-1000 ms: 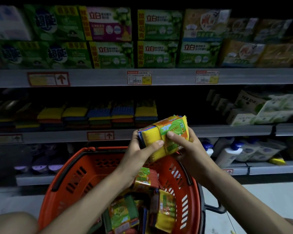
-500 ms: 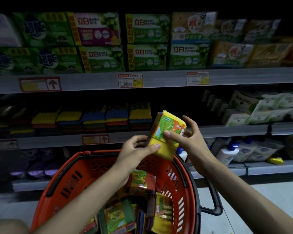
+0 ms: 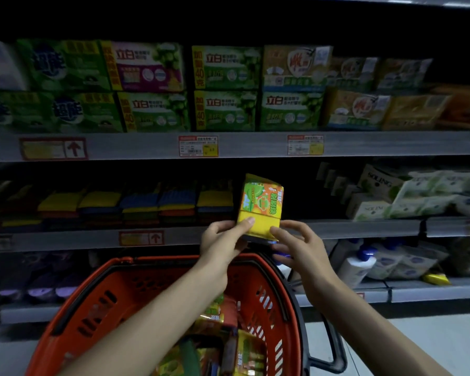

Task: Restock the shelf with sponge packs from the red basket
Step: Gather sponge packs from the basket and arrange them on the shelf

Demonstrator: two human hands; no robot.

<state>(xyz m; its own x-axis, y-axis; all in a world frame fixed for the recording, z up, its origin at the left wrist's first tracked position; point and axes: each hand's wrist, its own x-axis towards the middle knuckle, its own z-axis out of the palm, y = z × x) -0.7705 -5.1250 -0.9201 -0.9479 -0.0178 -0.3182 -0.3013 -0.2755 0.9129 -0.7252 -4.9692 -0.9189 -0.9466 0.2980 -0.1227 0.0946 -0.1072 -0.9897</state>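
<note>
A yellow sponge pack (image 3: 261,204) with a green and orange label stands upright in front of the middle shelf (image 3: 350,228). My left hand (image 3: 223,244) grips its lower left corner, thumb on the front. My right hand (image 3: 300,246) holds its lower right side with the fingertips. Below my arms the red basket (image 3: 114,299) holds several more sponge packs (image 3: 244,354). A row of stacked sponge packs (image 3: 136,204) lies on the middle shelf to the left of the held pack.
Green and orange soap boxes (image 3: 225,88) fill the upper shelf. White packets (image 3: 418,194) sit at the right of the middle shelf. White bottles with blue caps (image 3: 358,267) stand on the lower shelf at right. A dark gap lies behind the held pack.
Both hands have lifted the sponge pack up and forward from above the basket to the middle shelf's level, turning it upright. The view has tilted upward.
</note>
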